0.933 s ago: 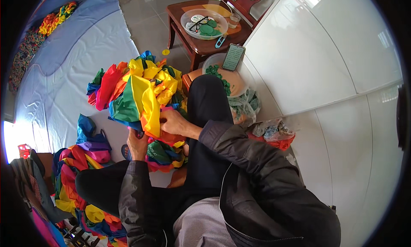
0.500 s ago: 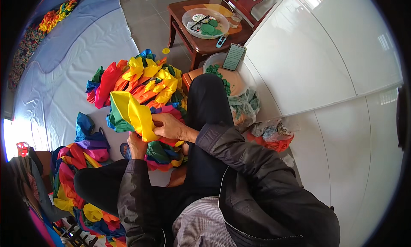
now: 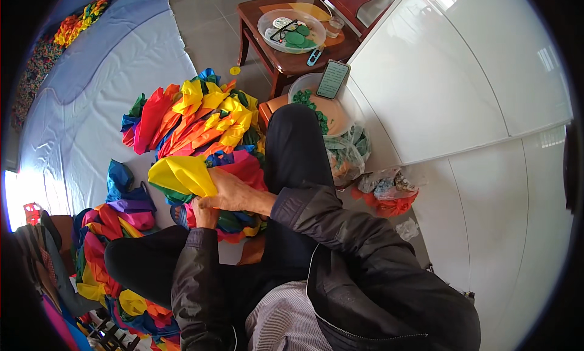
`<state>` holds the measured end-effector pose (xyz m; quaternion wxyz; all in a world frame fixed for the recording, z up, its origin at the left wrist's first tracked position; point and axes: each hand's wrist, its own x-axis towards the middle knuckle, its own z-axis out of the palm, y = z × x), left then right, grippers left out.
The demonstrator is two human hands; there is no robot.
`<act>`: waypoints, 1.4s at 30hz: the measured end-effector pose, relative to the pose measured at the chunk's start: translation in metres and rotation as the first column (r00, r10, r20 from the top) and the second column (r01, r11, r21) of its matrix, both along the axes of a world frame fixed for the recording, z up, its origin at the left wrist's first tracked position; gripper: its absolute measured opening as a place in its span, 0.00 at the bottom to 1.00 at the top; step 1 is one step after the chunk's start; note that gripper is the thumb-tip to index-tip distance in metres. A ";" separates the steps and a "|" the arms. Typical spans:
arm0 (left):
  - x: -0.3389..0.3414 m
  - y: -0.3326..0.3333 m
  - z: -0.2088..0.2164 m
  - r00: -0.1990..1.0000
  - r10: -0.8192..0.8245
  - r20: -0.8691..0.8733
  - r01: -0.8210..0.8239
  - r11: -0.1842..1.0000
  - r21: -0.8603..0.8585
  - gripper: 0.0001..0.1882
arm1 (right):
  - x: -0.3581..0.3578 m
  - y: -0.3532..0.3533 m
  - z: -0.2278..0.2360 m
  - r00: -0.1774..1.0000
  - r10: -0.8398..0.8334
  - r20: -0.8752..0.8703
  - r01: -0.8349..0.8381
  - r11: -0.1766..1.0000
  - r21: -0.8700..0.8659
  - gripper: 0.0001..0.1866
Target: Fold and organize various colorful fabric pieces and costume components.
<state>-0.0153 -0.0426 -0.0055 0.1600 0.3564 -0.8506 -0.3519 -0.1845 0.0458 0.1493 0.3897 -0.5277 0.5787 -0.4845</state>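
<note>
Both my hands meet at the near edge of a thin, shiny rainbow cloth (image 3: pixel 182 173), with its yellow panel on top and green showing beneath. My right hand (image 3: pixel 232 193) is closed on the yellow part from the right. Just below it, my left hand (image 3: pixel 204 213) grips the cloth's gathered edge, its fingers partly hidden by the right. Red and magenta folds (image 3: pixel 246 168) lie beside the right hand. Beyond the hands rises a large heap of rainbow cloth (image 3: pixel 201 117) in yellow, orange, red, blue and green.
More rainbow cloth (image 3: pixel 106 247) is piled left of my bent knee. On a wooden chair (image 3: pixel 286 65) sits a clear bowl (image 3: pixel 307 17) with green discs. A phone (image 3: pixel 333 79) leans above a tub (image 3: pixel 334 117) of small green pieces; plastic bags (image 3: pixel 350 147) stand beside it.
The yellow panel has dropped from standing up to lying lower and flatter. My right hand has moved down and left, against my left hand, which has shifted slightly right.
</note>
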 end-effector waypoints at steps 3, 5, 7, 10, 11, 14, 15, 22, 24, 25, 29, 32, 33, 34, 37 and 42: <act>-0.013 0.008 0.008 0.991 -0.045 0.123 0.064 0.987 -0.149 0.23 | 0.003 -0.006 -0.013 0.945 -0.061 -0.320 0.059 0.998 -0.017 0.27; -0.028 0.015 0.020 0.983 -0.002 -0.185 -0.024 0.990 -0.139 0.20 | -0.002 -0.009 -0.024 0.970 -0.092 -0.226 0.097 0.995 0.014 0.22; -0.025 0.008 0.029 0.988 0.051 -0.146 -0.065 0.994 -0.092 0.19 | -0.004 -0.012 -0.028 0.980 -0.099 -0.174 0.106 0.994 0.027 0.19; -0.023 -0.003 0.039 0.987 0.144 -0.066 -0.144 0.990 0.005 0.17 | -0.018 -0.010 -0.025 0.955 -0.281 0.097 0.275 0.959 0.069 0.13; -0.025 -0.006 0.041 0.986 0.158 -0.060 -0.158 0.987 -0.009 0.17 | -0.023 -0.008 -0.024 0.954 -0.284 0.094 0.278 0.958 0.070 0.13; -0.022 -0.012 0.042 0.979 0.198 -0.045 -0.200 0.979 -0.043 0.18 | -0.032 -0.007 -0.017 0.759 -0.379 0.529 0.384 0.917 0.105 0.15; -0.020 -0.014 0.038 0.978 0.187 -0.092 -0.195 0.976 -0.094 0.18 | -0.035 -0.007 -0.015 0.760 -0.377 0.529 0.382 0.918 0.105 0.15; -0.008 -0.025 -0.002 0.958 0.126 -0.259 -0.167 0.975 -0.144 0.17 | -0.048 -0.012 -0.014 0.308 -0.383 0.871 0.391 0.886 0.251 0.19; -0.007 -0.029 -0.012 0.948 0.248 -0.199 -0.273 0.956 -0.109 0.15 | -0.061 -0.009 -0.016 0.242 -0.366 0.898 0.333 0.901 0.278 0.19; -0.014 -0.022 -0.006 0.935 0.337 -0.111 -0.339 0.941 0.001 0.14 | -0.067 -0.003 -0.018 0.233 -0.357 0.905 0.333 0.903 0.271 0.18; -0.014 -0.021 -0.025 0.892 0.422 -0.164 -0.423 0.906 0.031 0.12 | -0.070 -0.001 -0.005 0.209 -0.322 0.923 0.306 0.918 0.251 0.17; -0.010 -0.018 -0.010 0.883 0.430 -0.187 -0.419 0.903 0.096 0.12 | -0.066 -0.004 -0.003 0.174 -0.315 0.933 0.259 0.929 0.265 0.17; -0.005 -0.018 -0.010 0.876 0.449 -0.177 -0.440 0.894 0.089 0.12 | -0.064 -0.005 -0.002 0.176 -0.312 0.933 0.238 0.934 0.268 0.17; -0.006 -0.017 -0.004 0.871 0.461 -0.168 -0.453 0.887 0.084 0.13 | -0.065 -0.005 -0.001 0.177 -0.322 0.930 0.243 0.930 0.275 0.17; -0.007 -0.011 0.029 0.748 0.641 -0.171 -0.575 0.755 0.315 0.16 | -0.069 -0.005 -0.004 0.178 -0.344 0.922 0.248 0.922 0.296 0.18; 0.000 0.012 0.112 0.523 0.776 -0.351 -0.305 0.556 0.773 0.25 | -0.077 -0.007 -0.016 0.153 -0.359 0.921 0.320 0.900 0.297 0.18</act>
